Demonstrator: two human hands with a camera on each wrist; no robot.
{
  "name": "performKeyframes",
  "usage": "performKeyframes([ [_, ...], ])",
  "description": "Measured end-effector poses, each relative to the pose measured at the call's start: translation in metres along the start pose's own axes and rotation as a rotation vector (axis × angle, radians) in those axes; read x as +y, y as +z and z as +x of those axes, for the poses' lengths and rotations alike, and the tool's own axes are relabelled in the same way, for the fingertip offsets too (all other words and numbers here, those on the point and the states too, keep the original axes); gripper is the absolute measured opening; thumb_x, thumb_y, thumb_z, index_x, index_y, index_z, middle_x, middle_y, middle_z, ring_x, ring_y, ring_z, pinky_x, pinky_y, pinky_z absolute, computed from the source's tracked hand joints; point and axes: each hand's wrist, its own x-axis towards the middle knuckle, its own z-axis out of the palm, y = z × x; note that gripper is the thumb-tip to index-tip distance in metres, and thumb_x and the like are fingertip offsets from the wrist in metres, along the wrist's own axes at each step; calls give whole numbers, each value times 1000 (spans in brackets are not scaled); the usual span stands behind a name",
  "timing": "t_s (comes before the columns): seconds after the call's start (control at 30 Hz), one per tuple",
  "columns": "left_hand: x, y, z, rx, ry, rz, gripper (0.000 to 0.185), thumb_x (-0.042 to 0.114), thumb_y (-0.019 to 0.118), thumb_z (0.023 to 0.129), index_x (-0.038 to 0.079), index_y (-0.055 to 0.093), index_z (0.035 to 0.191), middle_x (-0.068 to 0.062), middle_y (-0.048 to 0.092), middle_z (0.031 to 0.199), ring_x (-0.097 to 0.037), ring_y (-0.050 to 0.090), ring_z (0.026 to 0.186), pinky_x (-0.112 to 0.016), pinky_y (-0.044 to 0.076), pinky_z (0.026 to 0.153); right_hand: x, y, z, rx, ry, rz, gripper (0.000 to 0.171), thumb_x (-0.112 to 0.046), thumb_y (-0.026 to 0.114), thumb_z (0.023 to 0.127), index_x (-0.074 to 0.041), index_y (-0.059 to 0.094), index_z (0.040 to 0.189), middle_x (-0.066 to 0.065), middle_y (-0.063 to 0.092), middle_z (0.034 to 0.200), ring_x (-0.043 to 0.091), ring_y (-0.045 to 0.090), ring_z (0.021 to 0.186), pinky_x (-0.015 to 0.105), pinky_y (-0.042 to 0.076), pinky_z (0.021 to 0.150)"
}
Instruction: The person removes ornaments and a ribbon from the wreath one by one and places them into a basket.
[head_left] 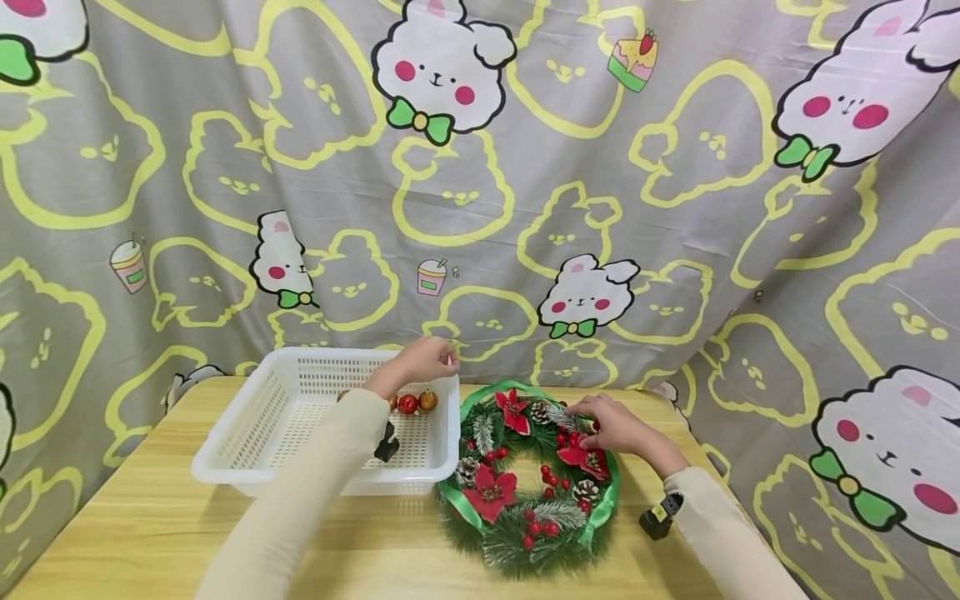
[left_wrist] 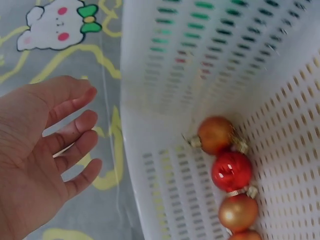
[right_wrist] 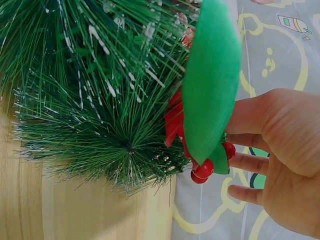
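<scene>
While the relaxed, empty left hand (head_left: 423,360) is held over the white perforated plastic basket (head_left: 247,433), the green pine Christmas wreath (head_left: 525,483) is touched by the right hand's (head_left: 611,423) loosely extended fingers.

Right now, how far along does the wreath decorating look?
Looks early. Poinsettias, pine cones and berries sit on the wreath, but no baubles show on it. In hand: the right hand rests on the wreath's far side; the left hand hovers empty above the white basket. Left: at least four red and gold baubles lie in the basket.
</scene>
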Motion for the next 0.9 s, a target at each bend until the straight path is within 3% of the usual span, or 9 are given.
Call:
performKeyframes([
  [0.3, 25, 5, 13, -45, 44, -116, 16, 14, 64, 99, 1, 74, 100, -7, 68, 80, -8, 50, 68, -24, 44, 69, -3, 0, -1, 8, -15, -29, 52, -15, 84, 83, -8, 67, 132, 16, 64, 130, 40, 56, 116, 58, 47, 93],
  [0.47, 35, 9, 22, -50, 61, -136, 15, 15, 66, 98, 4, 73, 103, -8, 70, 84, -9, 54, 69, -24, 45, 69, -4, 0, -1, 13, -22, -36, 52, -15, 84, 83, -8, 67, 131, 16, 64, 130, 40, 56, 117, 59, 46, 93],
  [0.7, 48, 21, 35, -53, 40, -140, 13, 15, 65, 98, 9, 72, 109, -7, 72, 95, -16, 65, 80, -31, 53, 77, -3, -1, -1, 12, -11, -40, 52, -15, 84, 83, -8, 67, 132, 17, 63, 131, 41, 55, 118, 60, 45, 94],
  [0.9, 55, 37, 45, -64, 22, -150, 18, 14, 66, 98, 6, 71, 113, -9, 72, 99, -18, 66, 86, -33, 54, 80, -2, -1, -1, 4, -15, -37, 51, -16, 83, 84, -9, 67, 132, 16, 63, 132, 39, 55, 114, 57, 46, 91],
])
